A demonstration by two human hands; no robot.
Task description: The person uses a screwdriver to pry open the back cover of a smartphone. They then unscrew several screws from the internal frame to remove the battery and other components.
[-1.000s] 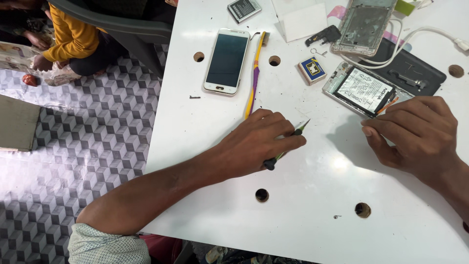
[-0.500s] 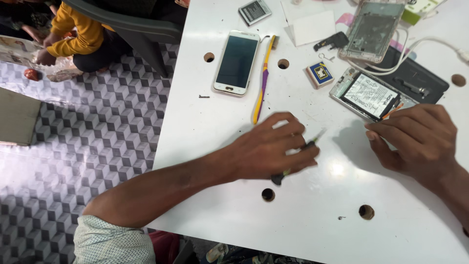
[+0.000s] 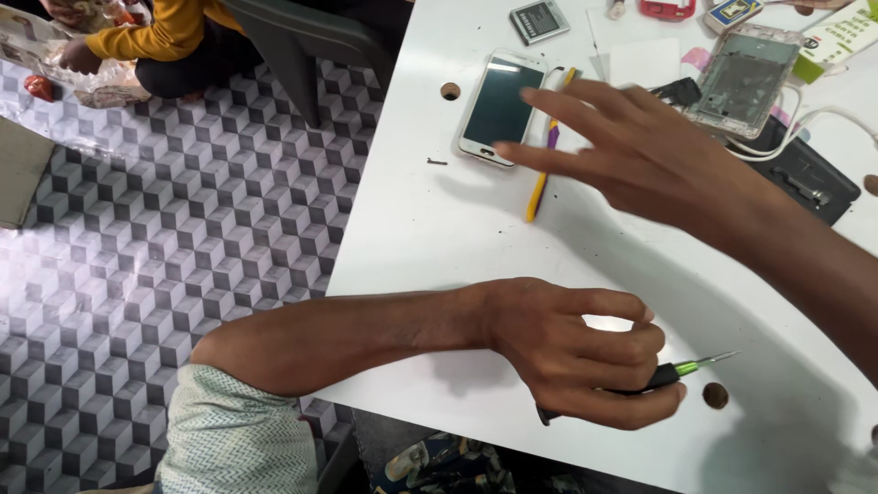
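Observation:
My left hand [image 3: 576,352] rests on the white table [image 3: 439,238], fingers closed around a small screwdriver [image 3: 681,370] with a black and green grip, tip pointing right. My right hand [image 3: 631,151] hovers above the table with fingers spread, reaching left over a yellow and purple pry tool [image 3: 541,187] towards a white smartphone [image 3: 500,105] lying face up. It holds nothing. A tiny screw [image 3: 436,162] lies left of the phone.
An opened phone frame [image 3: 745,78], a black part [image 3: 805,178], a white cable [image 3: 823,123], a battery [image 3: 540,20] and small boxes sit at the table's far side. Holes [image 3: 715,395] dot the tabletop. A person in a yellow sleeve [image 3: 151,37] sits on the patterned floor, far left.
My right hand has left the opened phone at the right and swung left across the table, fingers spread. My left hand has slid towards the near edge with the screwdriver.

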